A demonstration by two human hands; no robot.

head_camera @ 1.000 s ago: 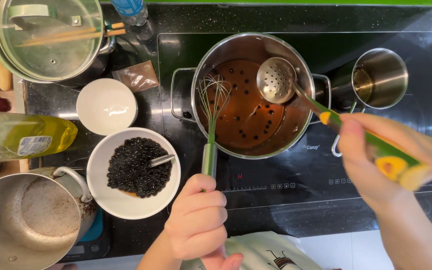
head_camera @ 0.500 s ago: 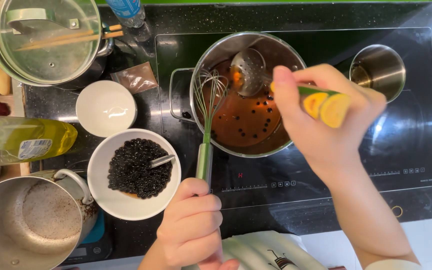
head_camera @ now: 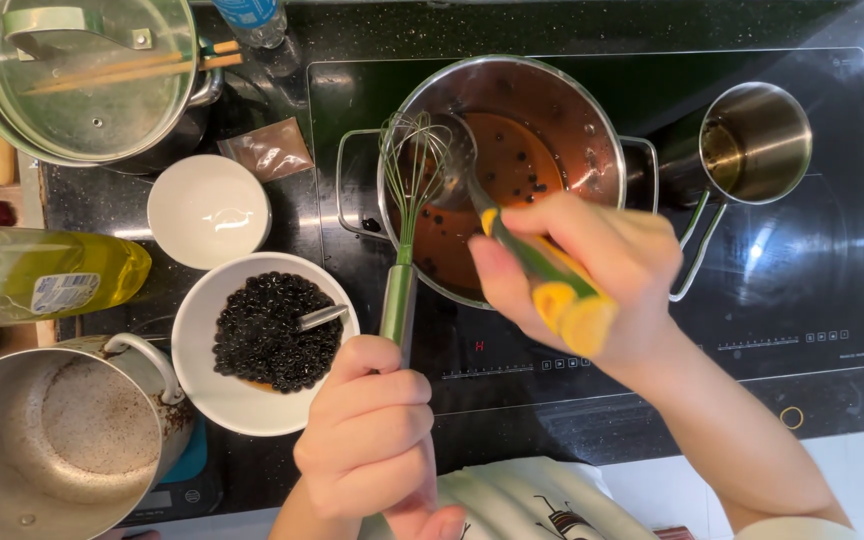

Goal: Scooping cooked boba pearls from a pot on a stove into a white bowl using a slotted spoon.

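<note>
Whisk [head_camera: 407,215] upright in pot [head_camera: 592,120], skimmer [head_camera: 472,185] slanted

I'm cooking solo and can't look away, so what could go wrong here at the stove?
The right hand is low over the steel pot of dark brown liquid, so hot splashes could possibly reach it. Two tools crowd the pot, the whisk in the left hand and the slotted ladle; they may knock and flick liquid onto the cooktop.

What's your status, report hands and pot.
Left hand grips whisk. Right hand holds strainer ladle, dipped in pot of brown liquid. Nothing blocking.
</note>
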